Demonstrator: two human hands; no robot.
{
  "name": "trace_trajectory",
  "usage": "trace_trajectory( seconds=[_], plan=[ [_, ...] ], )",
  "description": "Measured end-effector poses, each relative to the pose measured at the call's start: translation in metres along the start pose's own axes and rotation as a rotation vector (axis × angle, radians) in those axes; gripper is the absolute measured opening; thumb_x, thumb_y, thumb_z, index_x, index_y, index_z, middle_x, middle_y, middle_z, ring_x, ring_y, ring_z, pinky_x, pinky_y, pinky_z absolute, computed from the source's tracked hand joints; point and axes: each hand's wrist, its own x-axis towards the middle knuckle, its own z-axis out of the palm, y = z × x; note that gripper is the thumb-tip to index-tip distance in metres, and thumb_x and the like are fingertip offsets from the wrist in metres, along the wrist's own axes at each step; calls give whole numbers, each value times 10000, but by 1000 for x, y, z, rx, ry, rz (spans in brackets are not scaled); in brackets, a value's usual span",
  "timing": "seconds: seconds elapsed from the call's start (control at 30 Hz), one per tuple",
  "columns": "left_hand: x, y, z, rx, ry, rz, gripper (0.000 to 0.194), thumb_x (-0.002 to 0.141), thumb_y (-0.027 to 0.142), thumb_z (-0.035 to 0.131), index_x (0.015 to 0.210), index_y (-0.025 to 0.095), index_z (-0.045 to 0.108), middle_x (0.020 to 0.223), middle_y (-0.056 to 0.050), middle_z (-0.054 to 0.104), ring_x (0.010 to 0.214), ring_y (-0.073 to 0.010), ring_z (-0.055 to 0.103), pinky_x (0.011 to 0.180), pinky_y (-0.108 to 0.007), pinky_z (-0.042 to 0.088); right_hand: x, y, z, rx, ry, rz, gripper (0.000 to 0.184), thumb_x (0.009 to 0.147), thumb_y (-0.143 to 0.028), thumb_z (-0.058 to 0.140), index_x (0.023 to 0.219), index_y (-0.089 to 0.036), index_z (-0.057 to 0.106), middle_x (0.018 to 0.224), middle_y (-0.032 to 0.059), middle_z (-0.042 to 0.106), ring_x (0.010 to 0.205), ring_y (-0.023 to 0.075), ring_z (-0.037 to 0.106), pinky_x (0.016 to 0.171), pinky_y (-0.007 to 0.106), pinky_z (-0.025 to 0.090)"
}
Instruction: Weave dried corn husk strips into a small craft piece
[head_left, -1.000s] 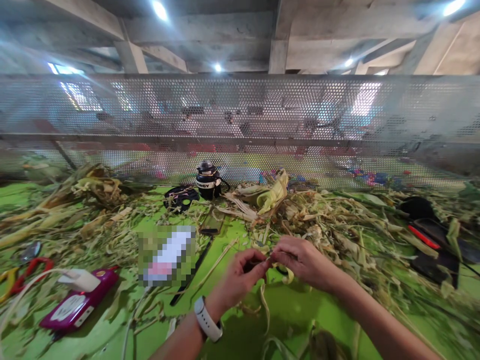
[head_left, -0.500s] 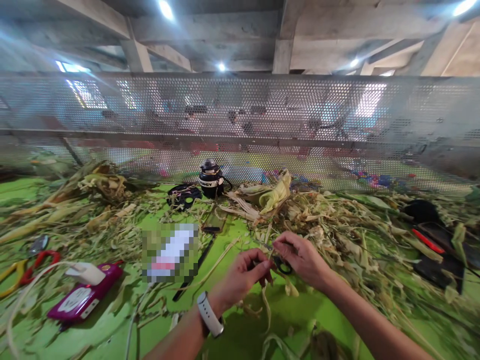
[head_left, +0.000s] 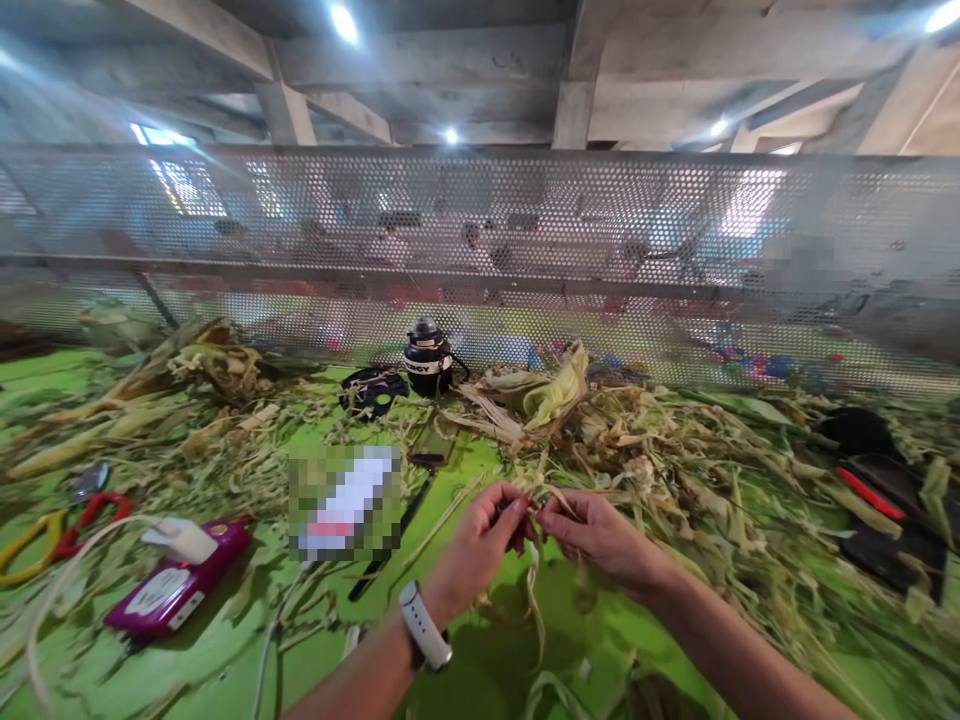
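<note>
Close together over the green table, my left hand (head_left: 484,535) and my right hand (head_left: 596,532) have their fingertips nearly meeting. In the left one, thumb and fingers pinch a thin pale strip of dried corn husk (head_left: 534,590), whose loose end dangles below. My right hand is closed too, with a husk strip (head_left: 559,492) running across its fingertips. A small dark bit shows between the hands, too small to make out. Behind them lies a heap of dry husk pieces (head_left: 630,440), with a larger yellowish husk (head_left: 562,388) on it.
A lit phone (head_left: 349,505), partly pixelated, lies left of my hands. Further left are a purple power strip (head_left: 184,580) with a white charger and scissors (head_left: 86,525) with red and yellow handles. A black jar (head_left: 429,362) stands before the perforated metal screen (head_left: 465,210).
My hands have come closer together, the left moving slightly up and the right slightly down. The black scissor-like loop that showed under my right hand is out of sight.
</note>
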Motion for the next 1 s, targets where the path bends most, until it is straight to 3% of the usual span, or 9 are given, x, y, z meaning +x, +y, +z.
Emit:
trace_trajectory(
  seconds=[0.23, 0.37, 0.5, 0.73, 0.83, 1.0],
  plan=[
    [1, -6, 4, 17, 83, 23, 328, 737, 481, 610, 742, 166, 520, 587, 44, 494, 502, -78, 409, 494, -208, 331, -1, -5, -1, -121, -26, -37, 450, 749, -586, 571, 647, -152, 508, 555, -55, 392, 514, 72, 312, 485, 211, 262],
    [1, -7, 4, -19, 2, 3, 315, 748, 465, 611, 772, 165, 522, 608, 42, 506, 515, -78, 426, 503, -209, 342, -1, 0, -9, -112, -64, -8, 445, 773, -582, 547, 677, -149, 508, 573, -47, 417, 516, 75, 354, 485, 208, 281],
    [-1, -8, 4, -11, -122, 27, 298, 750, 434, 630, 816, 163, 525, 687, 20, 551, 585, -91, 491, 541, -215, 367, 2, 8, -12, -156, 62, -33, 477, 837, -589, 431, 633, -158, 462, 567, -41, 393, 516, 83, 350, 486, 222, 279],
    [-3, -10, 3, 57, -291, -47, 348, 748, 483, 609, 762, 162, 473, 614, 37, 501, 535, -90, 500, 504, -218, 362, 4, 16, -1, -325, 246, -120, 452, 859, -532, 426, 584, -173, 426, 560, -41, 372, 549, 96, 358, 525, 230, 307],
    [-3, -8, 2, 29, -301, -53, 329, 750, 462, 616, 771, 161, 484, 609, 30, 524, 529, -91, 499, 507, -218, 371, 5, 17, 0, -295, 288, -103, 442, 852, -541, 428, 600, -177, 426, 558, -42, 389, 544, 97, 370, 520, 227, 319],
    [-3, 0, -1, -161, -217, -78, 233, 822, 392, 539, 922, 189, 486, 692, -8, 612, 633, -131, 564, 594, -246, 424, 6, 15, -3, -156, 263, -49, 487, 815, -626, 404, 601, -190, 416, 526, -49, 405, 476, 88, 374, 457, 219, 313]
  ],
)
